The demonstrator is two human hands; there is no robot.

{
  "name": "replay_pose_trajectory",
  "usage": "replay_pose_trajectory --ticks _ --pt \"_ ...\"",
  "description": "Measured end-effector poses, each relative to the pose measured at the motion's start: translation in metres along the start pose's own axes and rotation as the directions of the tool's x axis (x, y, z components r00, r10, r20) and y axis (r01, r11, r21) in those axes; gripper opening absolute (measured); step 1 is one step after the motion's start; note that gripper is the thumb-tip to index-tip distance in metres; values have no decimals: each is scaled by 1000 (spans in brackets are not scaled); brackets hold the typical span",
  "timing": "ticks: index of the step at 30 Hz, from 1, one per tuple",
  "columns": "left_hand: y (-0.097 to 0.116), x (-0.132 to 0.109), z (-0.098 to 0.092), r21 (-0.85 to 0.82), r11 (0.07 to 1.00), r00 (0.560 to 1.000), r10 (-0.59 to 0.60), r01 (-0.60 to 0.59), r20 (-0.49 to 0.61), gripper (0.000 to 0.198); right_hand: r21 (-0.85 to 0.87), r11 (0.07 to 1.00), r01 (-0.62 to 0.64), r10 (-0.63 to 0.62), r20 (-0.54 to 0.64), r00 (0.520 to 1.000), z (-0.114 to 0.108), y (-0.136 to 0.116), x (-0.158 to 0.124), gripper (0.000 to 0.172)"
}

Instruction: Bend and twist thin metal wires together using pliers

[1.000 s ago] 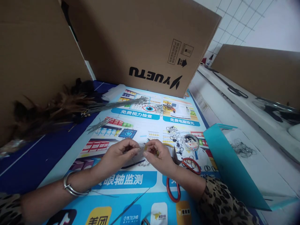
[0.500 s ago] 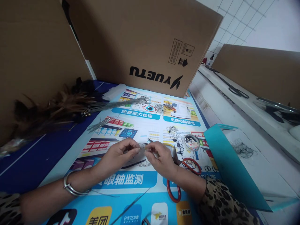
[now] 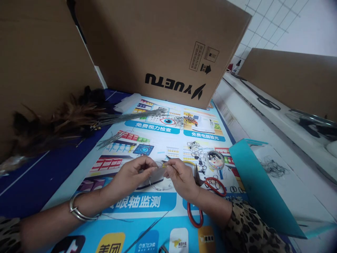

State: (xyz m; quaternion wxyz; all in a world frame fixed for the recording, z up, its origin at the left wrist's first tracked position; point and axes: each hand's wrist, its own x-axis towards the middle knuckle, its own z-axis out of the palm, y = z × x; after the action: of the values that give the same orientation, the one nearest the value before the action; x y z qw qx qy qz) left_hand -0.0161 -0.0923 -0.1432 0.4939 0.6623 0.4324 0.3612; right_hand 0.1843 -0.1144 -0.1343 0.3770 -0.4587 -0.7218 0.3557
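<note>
My left hand [image 3: 139,174] is closed in a pinch on a thin wire loop [image 3: 157,189], which hangs below the fingertips. My right hand [image 3: 183,177] pinches the same fine wire from the other side, fingertips close to the left ones. The exact grip point is too small to make out. Beside my right hand and partly under its forearm lie red-handled scissors [image 3: 199,181]. A round container with a cartoon face [image 3: 216,160] stands beyond them, near small black rings and bits of wire [image 3: 196,149].
Bundles of grey wire [image 3: 131,116] lie at the back left beside brown feathers [image 3: 65,119]. A large cardboard box [image 3: 163,45] walls off the back. On the right, a teal-edged box [image 3: 259,186] holds tangled wire [image 3: 273,168]. Loose wire strands [image 3: 146,232] lie in front.
My right hand has turned slightly, its fingers curling more. The wire loop now shows more plainly below my fingers. My left hand has barely moved.
</note>
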Motion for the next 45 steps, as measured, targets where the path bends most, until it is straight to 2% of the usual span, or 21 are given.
replay_pose_trajectory --ticks 13,23,26,31,34,42,45 --pt "-4 1 0 18 1000 1000 0 0 -14 13 50 998 -34 32 36 999 4 6 0 21" --pt "3 0 0 4 1000 1000 7 -7 -21 13 11 999 38 -39 28 999 3 8 -1 21" --pt "2 0 -1 -3 1000 999 -1 1 -34 13 -41 995 87 -86 18 996 1 6 0 18" --pt "2 0 -2 17 1000 999 8 -7 -46 11 -82 962 259 -259 12 966 0 2 3 17" --pt "2 1 -2 45 999 998 20 -17 -53 11 -91 952 293 -295 -2 956 0 0 3 14" --pt "0 0 -1 75 997 998 31 -27 -54 12 12 990 138 -137 -42 990 0 1 6 11" --pt "1 0 0 64 998 998 29 -26 -51 12 15 1000 12 -12 -18 1000 5 4 6 29"
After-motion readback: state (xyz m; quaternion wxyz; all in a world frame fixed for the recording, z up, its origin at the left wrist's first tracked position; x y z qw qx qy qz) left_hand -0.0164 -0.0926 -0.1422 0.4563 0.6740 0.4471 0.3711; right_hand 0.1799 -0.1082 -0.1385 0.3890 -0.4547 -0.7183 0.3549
